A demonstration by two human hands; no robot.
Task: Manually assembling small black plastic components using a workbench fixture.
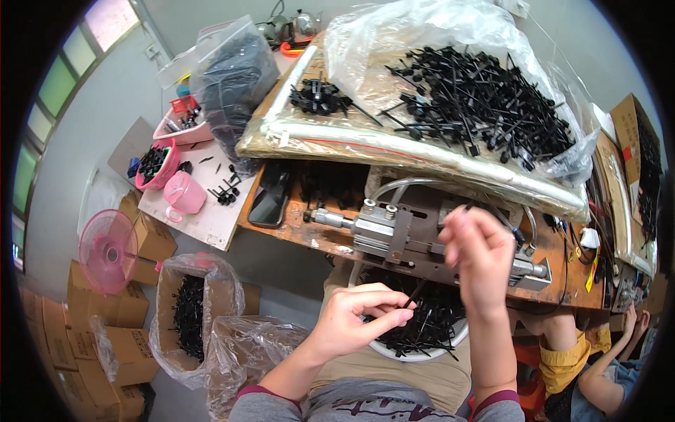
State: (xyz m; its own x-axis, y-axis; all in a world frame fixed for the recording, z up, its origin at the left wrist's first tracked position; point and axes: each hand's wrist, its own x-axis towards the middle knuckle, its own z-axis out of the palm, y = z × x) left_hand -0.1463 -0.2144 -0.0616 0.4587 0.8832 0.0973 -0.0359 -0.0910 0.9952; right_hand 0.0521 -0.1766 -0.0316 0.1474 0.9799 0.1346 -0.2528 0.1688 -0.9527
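My left hand point(355, 316) is above my lap, thumb and fingers pinched on a thin black plastic stem point(415, 291). Higher and to the right, my right hand point(481, 257) is raised in front of the metal fixture, its fingertips drawn together. It is slightly blurred, and I cannot make out what they hold, if anything. Behind the hands, a silver air cylinder point(373, 233) is mounted on the bench fixture, with clear hoses running from it. Under the hands, a round white basket point(455, 342) full of black stemmed plastic pieces point(415, 330) rests on my lap.
A raised board point(422, 146) over the wooden bench carries a large heap of black pieces point(485, 105). A phone point(271, 200) lies on the bench. To the left are a pink cup point(184, 193), a bag-lined carton point(163, 316) and a pink fan point(109, 251). Another person's hands point(635, 320) show at right.
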